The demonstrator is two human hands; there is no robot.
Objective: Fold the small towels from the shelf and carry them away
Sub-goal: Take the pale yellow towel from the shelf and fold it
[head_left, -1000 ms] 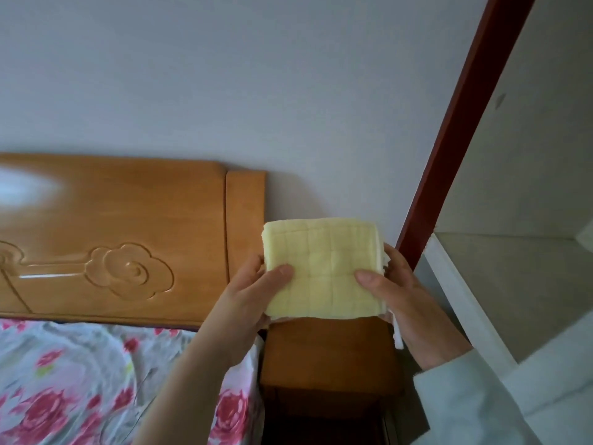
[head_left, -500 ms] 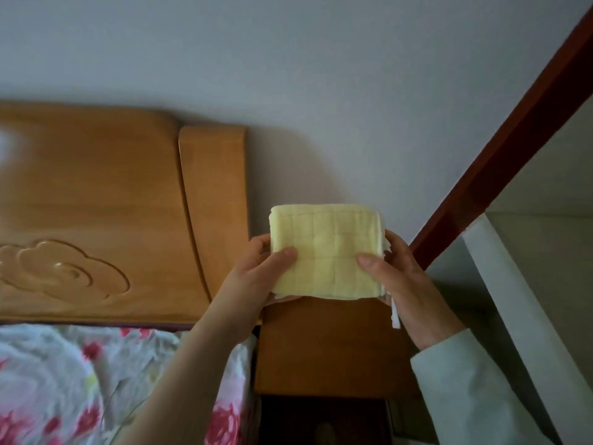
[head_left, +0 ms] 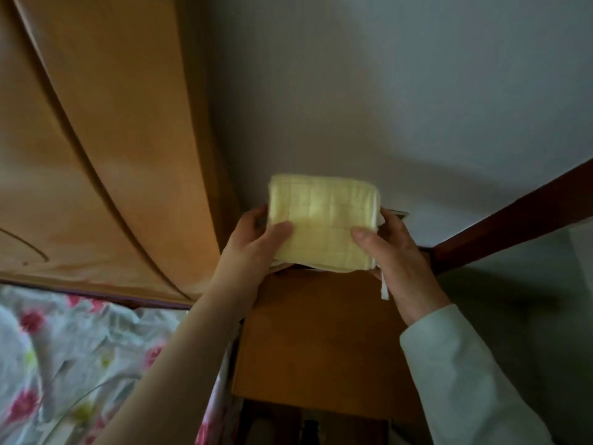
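Note:
A folded pale yellow towel (head_left: 322, 220) with a stitched grid pattern is held up in front of the wall, above a wooden nightstand (head_left: 324, 342). My left hand (head_left: 253, 248) grips its left edge, thumb on the front face. My right hand (head_left: 398, 258) grips its right edge in the same way. White cloth edges show under the yellow towel, and a white strip (head_left: 384, 289) hangs below my right palm. The backs of the towels are hidden.
A wooden headboard (head_left: 96, 149) fills the upper left. A bed with a floral cover (head_left: 80, 358) lies at the lower left. A dark red door frame (head_left: 513, 220) runs diagonally at the right. Behind the towel is a grey wall (head_left: 385, 91).
The view has swung down and to the right, so the headboard and nightstand look closer. Both hands keep the same hold on the towel.

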